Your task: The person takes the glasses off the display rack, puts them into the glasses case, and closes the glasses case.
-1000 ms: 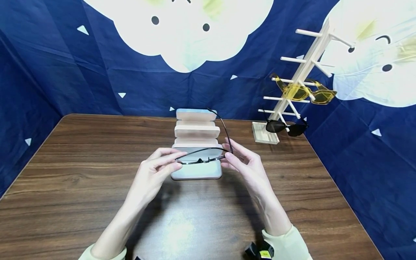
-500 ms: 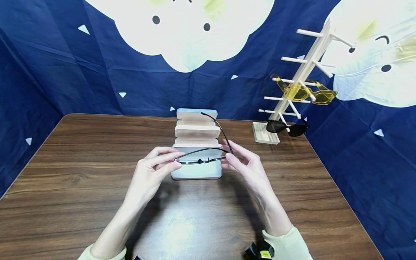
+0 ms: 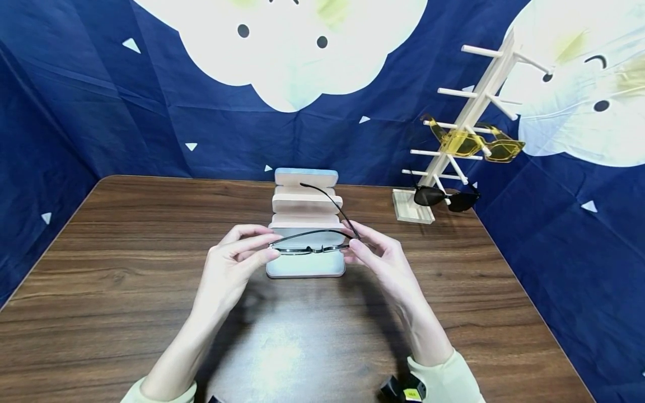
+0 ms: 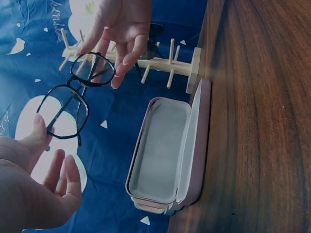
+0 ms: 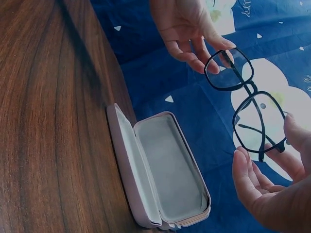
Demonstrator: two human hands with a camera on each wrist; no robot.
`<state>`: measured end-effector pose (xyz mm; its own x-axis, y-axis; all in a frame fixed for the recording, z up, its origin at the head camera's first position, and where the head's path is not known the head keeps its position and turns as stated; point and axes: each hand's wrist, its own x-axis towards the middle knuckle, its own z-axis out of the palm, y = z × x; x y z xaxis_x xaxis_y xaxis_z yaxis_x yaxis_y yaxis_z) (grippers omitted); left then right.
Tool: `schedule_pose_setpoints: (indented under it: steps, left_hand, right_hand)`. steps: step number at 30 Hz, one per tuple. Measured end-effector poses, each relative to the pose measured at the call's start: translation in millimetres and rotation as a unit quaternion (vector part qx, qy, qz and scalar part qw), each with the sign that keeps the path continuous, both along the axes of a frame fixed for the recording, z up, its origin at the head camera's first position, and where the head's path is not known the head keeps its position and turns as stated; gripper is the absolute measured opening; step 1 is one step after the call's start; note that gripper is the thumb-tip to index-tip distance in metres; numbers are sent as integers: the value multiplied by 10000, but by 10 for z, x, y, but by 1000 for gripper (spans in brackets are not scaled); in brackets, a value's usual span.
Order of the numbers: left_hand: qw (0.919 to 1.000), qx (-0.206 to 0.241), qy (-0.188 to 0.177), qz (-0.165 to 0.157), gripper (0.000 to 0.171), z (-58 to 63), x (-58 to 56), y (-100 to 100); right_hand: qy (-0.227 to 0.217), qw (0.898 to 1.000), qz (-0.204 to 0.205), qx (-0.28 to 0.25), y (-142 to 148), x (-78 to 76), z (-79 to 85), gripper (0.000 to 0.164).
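Because the black-framed glasses (image 3: 309, 250) hang between two fingertip pinches, with nothing seeming to support them from below, a slip is the plainest risk. The left hand (image 3: 232, 258) pinches one outer end of the frame between thumb and fingers; the right hand (image 3: 379, 252) pinches the other end, near the hinge. In the head view the pair overlaps the nearest open case (image 3: 305, 267); both wrist views show it held up in the air, apart from that case. Should either grip loosen, the frame could swing from the other hand and knock the case's rim.

The temple arms look like the second trouble. The left temple arm (image 3: 322, 230) lies folded across the frame, while the right temple arm (image 3: 335, 204) slants away — only partly folded, it seems. Pushing it hard could strain the hinge or jam it against its partner, and uneven pulling by the two hands would likely twist the bridge. With thumbs so close to the rims, smudged lenses are possible; whether skin touches them cannot be told. The display rack (image 3: 473, 105), bearing yellow sunglasses (image 3: 504, 151) and black sunglasses (image 3: 462, 202), stands well apart — an accidental knock there seems unlikely.
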<state>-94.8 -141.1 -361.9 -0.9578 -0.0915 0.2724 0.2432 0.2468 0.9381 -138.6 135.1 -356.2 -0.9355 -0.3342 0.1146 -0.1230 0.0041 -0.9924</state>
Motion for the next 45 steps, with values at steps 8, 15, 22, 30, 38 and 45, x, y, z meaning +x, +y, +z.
schedule_pose_setpoints:
  steps: [8, 15, 22, 30, 38, 45]
  left_hand:
    - [9998, 35, -99, 150, 20, -5, -7, 0]
    - [9997, 166, -44, 146, 20, 11, -6, 0]
    - [9995, 272, -31, 148, 20, 5, -4, 5]
    - [9994, 307, 66, 161, 19, -8, -14, 3]
    - [9992, 361, 139, 104, 20, -24, -18, 4]
    - [9994, 318, 129, 101, 20, -28, -16, 2]
  right_hand:
    - [-35, 9999, 36, 135, -5, 16, 15, 45]
    - [-93, 9998, 89, 153, -9, 18, 11, 44]
    - [-86, 9997, 115, 181, -17, 17, 14, 43]
    - [-71, 9996, 191, 193, -21, 22, 11, 41]
    - [-77, 9994, 167, 299, -23, 26, 0, 40]
    - [-105, 9992, 146, 343, -31, 25, 1, 37]
